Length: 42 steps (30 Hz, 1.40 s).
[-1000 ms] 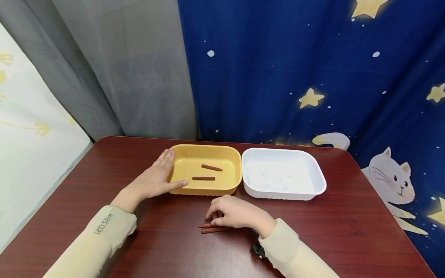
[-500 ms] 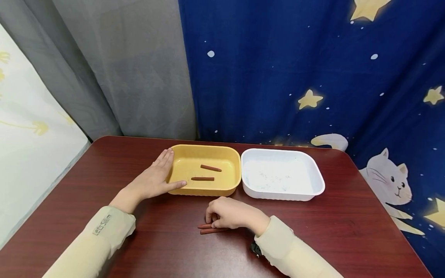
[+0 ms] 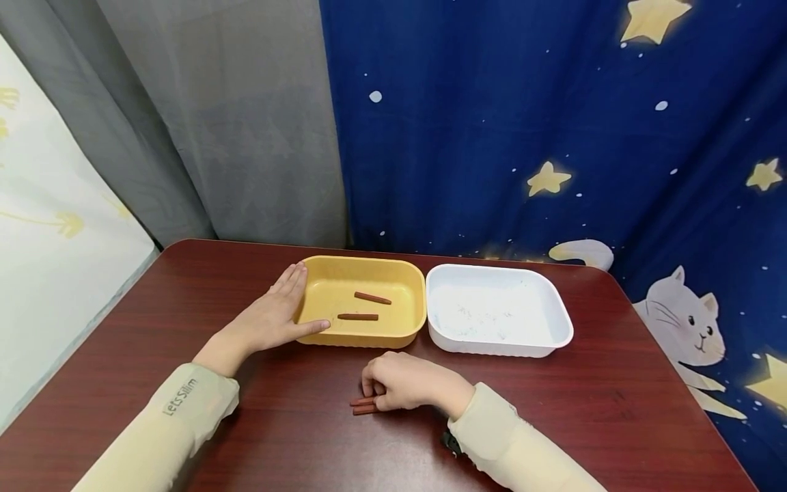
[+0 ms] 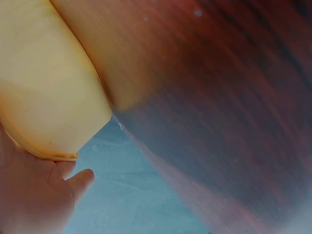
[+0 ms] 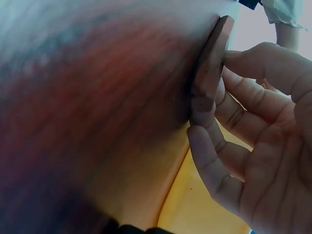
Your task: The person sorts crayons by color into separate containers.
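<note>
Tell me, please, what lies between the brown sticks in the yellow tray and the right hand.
The yellow tray's near wall and a strip of bare table lie there, as the head view shows.

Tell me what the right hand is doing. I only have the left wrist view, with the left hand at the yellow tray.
Observer: The right hand grips two brown sticks.
Operator: Now report what lies inside the yellow tray.
Observer: Two more sticks lie apart from each other on the floor of the yellow tray.
Operator: Check what stands next to that tray.
Observer: A white tray stands beside it, on the person's right.
</note>
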Available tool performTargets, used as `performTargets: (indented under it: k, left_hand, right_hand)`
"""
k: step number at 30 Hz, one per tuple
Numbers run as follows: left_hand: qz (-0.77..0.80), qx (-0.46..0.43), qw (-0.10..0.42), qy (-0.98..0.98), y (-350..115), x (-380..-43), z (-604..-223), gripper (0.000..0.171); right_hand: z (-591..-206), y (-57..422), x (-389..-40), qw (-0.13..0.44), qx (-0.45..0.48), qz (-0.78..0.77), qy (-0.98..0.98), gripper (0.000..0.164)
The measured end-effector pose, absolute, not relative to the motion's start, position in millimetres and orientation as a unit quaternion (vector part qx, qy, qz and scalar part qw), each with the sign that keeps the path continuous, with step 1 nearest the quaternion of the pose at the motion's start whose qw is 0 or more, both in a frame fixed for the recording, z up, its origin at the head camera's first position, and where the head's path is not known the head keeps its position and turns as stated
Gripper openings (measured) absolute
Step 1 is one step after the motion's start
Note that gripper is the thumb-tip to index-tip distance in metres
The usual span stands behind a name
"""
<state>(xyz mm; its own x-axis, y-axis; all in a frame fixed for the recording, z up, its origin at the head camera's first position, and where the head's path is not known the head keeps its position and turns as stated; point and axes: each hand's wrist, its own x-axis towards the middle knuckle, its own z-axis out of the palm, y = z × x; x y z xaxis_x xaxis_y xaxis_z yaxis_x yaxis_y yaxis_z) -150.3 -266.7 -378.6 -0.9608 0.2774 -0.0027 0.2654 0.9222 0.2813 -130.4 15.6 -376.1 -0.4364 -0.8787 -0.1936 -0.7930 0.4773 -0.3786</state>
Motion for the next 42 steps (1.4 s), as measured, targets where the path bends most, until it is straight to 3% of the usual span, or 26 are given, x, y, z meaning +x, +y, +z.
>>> performTargets:
  k: [25,42]
  left_hand:
    - [0.133,0.138,0.023,0.981,-267.0,-150.7,-377.9,0.117]
    - [0.131,0.141,0.016,0.981,-266.5,-148.9,-377.2,0.115]
  right_hand:
    - [-376.9,15.8,-127.6,0.192,-0.510,-0.191,0.817,0.012]
    - [-362.2,13.1,-123.4,0.149,-0.501,-0.235,0.820,0.012]
